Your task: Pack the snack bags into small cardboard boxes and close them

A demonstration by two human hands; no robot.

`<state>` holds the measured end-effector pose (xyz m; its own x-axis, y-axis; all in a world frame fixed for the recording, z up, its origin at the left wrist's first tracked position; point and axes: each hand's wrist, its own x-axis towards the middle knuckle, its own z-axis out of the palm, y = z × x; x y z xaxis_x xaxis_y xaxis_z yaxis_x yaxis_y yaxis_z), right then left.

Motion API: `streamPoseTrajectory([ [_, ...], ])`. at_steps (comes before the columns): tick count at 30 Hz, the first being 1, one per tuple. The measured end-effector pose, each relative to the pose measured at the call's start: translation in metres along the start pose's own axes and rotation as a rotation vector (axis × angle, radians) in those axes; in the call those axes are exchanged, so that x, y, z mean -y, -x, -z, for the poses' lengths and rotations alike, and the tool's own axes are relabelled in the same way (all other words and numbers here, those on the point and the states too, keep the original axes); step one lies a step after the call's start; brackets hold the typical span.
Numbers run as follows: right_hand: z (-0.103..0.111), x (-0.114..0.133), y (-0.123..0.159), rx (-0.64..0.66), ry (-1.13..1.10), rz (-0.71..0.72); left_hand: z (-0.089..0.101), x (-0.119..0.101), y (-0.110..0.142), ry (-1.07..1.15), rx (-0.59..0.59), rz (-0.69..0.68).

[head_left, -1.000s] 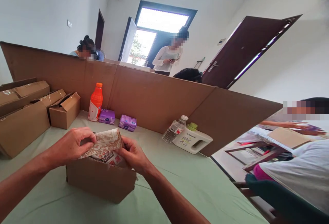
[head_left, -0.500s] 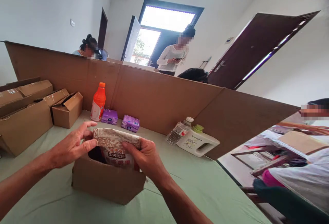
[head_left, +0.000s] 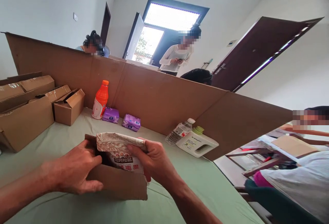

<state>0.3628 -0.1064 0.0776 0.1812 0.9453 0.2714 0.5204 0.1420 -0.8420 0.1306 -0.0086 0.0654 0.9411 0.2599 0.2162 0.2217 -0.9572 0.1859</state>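
My right hand (head_left: 156, 155) pinches the folded top of a printed snack bag (head_left: 125, 162), its thumb in front. The bag's lower part sits inside a small open cardboard box (head_left: 125, 183) on the table. My left hand (head_left: 77, 167) is at the left end of this box, its fingers curled over the edge and its thumb on the outer front. Some left fingertips are hidden by the box's opening. The bag's bottom is hidden behind the front wall.
An orange-capped bottle (head_left: 100, 100), two purple packs (head_left: 131, 122), a clear bottle (head_left: 180, 131) and a white jug (head_left: 196, 143) stand along a cardboard partition (head_left: 159, 95). Cardboard boxes (head_left: 28, 121) are at the left. A person (head_left: 303, 179) sits at the right; others are behind the partition.
My left hand has let go of the bag's top left corner and moved down to the box's left end. My right hand, still holding the bag, has shifted slightly right.
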Motion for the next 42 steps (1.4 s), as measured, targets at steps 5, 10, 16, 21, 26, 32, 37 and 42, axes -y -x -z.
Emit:
streamPoseTrajectory([
  [5,-0.002,0.006,-0.002,-0.009,0.144,0.082,-0.001,-0.004,0.008,-0.195,-0.087,-0.073],
  [10,0.000,0.012,-0.003,0.040,0.280,0.137,-0.004,-0.001,0.034,-0.254,-0.151,-0.072],
  [16,-0.029,0.033,-0.025,0.566,0.837,0.124,-0.017,0.013,0.053,-0.176,-0.277,-0.011],
  [21,-0.074,0.018,-0.053,0.948,0.927,0.111,-0.025,0.016,0.052,-0.068,-0.289,-0.057],
  [26,-0.042,0.015,-0.043,0.751,0.726,0.110,-0.033,0.010,0.063,-0.005,-0.514,0.027],
  [32,0.017,0.013,0.001,0.378,0.456,0.118,-0.060,0.009,0.073,0.186,-0.651,0.329],
  [37,0.004,0.009,0.031,0.556,0.390,0.319,-0.076,0.007,0.063,0.286,-0.664,0.253],
  [42,0.005,0.011,0.033,0.597,0.394,0.285,-0.068,0.000,0.059,0.292,-0.540,0.066],
])
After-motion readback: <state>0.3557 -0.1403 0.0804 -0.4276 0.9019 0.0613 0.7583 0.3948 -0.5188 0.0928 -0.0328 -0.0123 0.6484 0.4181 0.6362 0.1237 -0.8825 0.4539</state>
